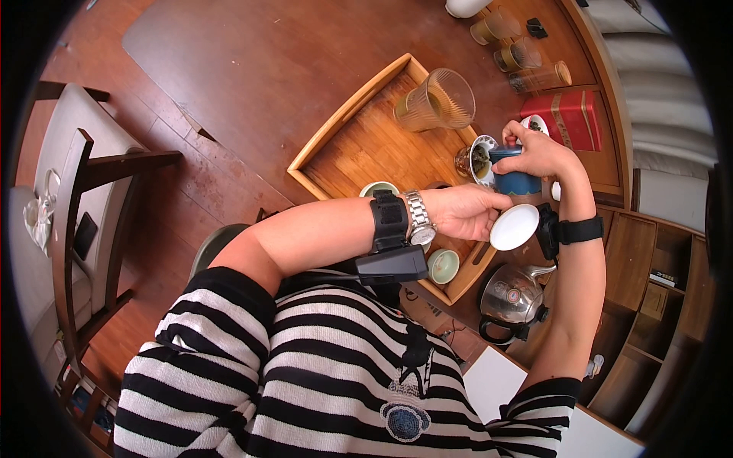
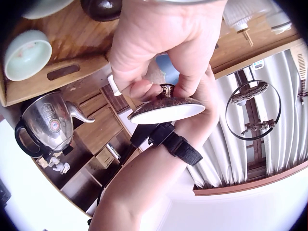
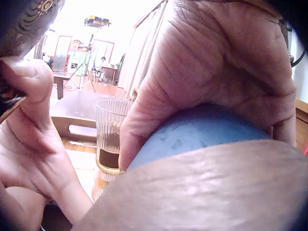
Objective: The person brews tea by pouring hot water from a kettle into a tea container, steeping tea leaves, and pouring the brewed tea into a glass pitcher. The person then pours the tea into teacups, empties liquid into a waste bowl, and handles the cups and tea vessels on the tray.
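Observation:
My left hand [image 1: 462, 212] pinches a small lid [image 1: 515, 227] by its knob. The lid is dark and patterned outside, white inside; in the left wrist view its white underside [image 2: 168, 114] faces the camera. My right hand [image 1: 546, 159] grips a blue canister [image 1: 519, 182], which also fills the middle of the right wrist view [image 3: 192, 132]. The canister's near end is right at the rim of a patterned cup [image 1: 482, 162] with dark leaves inside. This cup stands by the right edge of the wooden tray [image 1: 336, 164], partly hidden by the canister.
A ribbed glass pitcher [image 1: 434, 101] with yellowish liquid stands on the tray. Pale green bowls [image 1: 443, 266] sit near its front edge. A steel kettle [image 1: 510, 294] is close below my hands. A red box [image 1: 569, 118] and glass jars [image 1: 518, 55] line the far right.

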The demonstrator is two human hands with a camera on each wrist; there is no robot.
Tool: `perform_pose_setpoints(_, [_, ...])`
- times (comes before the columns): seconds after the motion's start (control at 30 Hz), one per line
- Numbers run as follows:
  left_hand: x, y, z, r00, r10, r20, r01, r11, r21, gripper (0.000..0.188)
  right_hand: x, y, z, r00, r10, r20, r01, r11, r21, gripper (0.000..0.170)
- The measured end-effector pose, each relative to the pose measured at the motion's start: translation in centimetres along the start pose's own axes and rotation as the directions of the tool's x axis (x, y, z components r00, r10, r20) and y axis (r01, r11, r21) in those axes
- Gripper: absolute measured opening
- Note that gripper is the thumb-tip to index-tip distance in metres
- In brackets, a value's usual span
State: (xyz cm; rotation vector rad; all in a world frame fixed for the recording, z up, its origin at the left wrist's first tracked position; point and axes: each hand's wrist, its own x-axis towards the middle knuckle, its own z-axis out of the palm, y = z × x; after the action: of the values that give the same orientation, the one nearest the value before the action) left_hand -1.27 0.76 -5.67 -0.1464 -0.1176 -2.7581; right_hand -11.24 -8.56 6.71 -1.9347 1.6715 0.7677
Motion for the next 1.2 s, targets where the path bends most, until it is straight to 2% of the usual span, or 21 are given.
perform_pose_setpoints(0.07, [0.1, -0.1, 0.4, 1.0, -0.001, 0.019, 0.001, 1.0, -0.007, 0.029, 0.0, 0.0, -0.1, 1.0, 0.016, 0.004, -0.016, 1.0, -0.014, 0.055])
perform_pose_setpoints(0.13, [-0.2, 0.0, 1.8, 1.0, 0.004, -0.002, -0.004, 1.0, 0.002, 0.013, 0.1, 0.3, -0.1, 0.999, 0.031, 0.009, -0.031, 0.999, -0.03, 0.06])
perform_pose_setpoints(0.37, [0.5, -0.3, 1.3, 1.0, -0.009, 0.026, 0.009, 1.0, 0.009, 0.012, -0.2, 1.0, 0.0, 1.0, 0.011, 0.001, -0.011, 1.0, 0.0, 0.06])
perform_pose_setpoints(0.43, [0.3, -0.4, 1.5, 1.0, -0.014, -0.007, 0.014, 1.0, 0.004, 0.012, -0.2, 1.1, 0.1, 1.0, -0.002, -0.002, 0.002, 1.0, 0.002, 0.06])
perform_pose_setpoints(0.47, [0.4, -0.4, 1.2, 1.0, -0.014, -0.007, 0.014, 1.0, 0.004, 0.012, -0.3, 0.9, 0.0, 1.0, 0.007, 0.016, -0.007, 1.0, -0.004, 0.054])
perform_pose_setpoints(0.53, [0.4, -0.4, 0.6, 0.999, -0.032, 0.022, 0.032, 0.999, -0.008, 0.03, -0.3, 0.7, 0.0, 0.999, 0.015, 0.034, -0.015, 1.0, -0.01, 0.048])
perform_pose_setpoints(0.57, [0.5, -0.6, 0.6, 0.999, -0.031, 0.022, 0.032, 0.999, -0.007, 0.03, -0.3, 0.7, 0.0, 0.999, 0.019, 0.036, -0.018, 1.0, -0.01, 0.049])
perform_pose_setpoints(0.63, [0.2, -0.5, 1.5, 1.0, -0.006, -0.012, 0.007, 1.0, 0.002, 0.012, -0.3, 0.6, 0.0, 0.999, 0.022, 0.037, -0.021, 1.0, -0.01, 0.049])
perform_pose_setpoints(0.97, [-0.1, -0.3, 1.2, 1.0, -0.004, -0.003, 0.004, 1.0, -0.009, 0.013, 0.1, 0.6, 0.2, 1.0, -0.017, 0.004, 0.017, 1.0, -0.015, 0.054])
perform_pose_setpoints(1.03, [-0.1, -0.2, 0.7, 0.999, -0.023, 0.026, 0.023, 1.0, 0.002, 0.03, 0.1, 0.7, 0.1, 0.999, -0.034, -0.011, 0.034, 0.999, -0.012, 0.058])
perform_pose_setpoints(1.13, [-0.4, 0.1, 1.2, 0.999, -0.015, 0.033, 0.013, 0.999, 0.047, 0.03, -0.2, 0.1, -0.3, 0.999, -0.029, -0.015, 0.028, 0.999, -0.014, 0.057])
perform_pose_setpoints(1.2, [-0.4, 0.2, 1.2, 0.999, -0.012, 0.043, 0.01, 0.999, 0.051, 0.029, -0.5, -0.5, -0.8, 0.999, 0.029, 0.032, -0.027, 0.998, -0.05, 0.05])
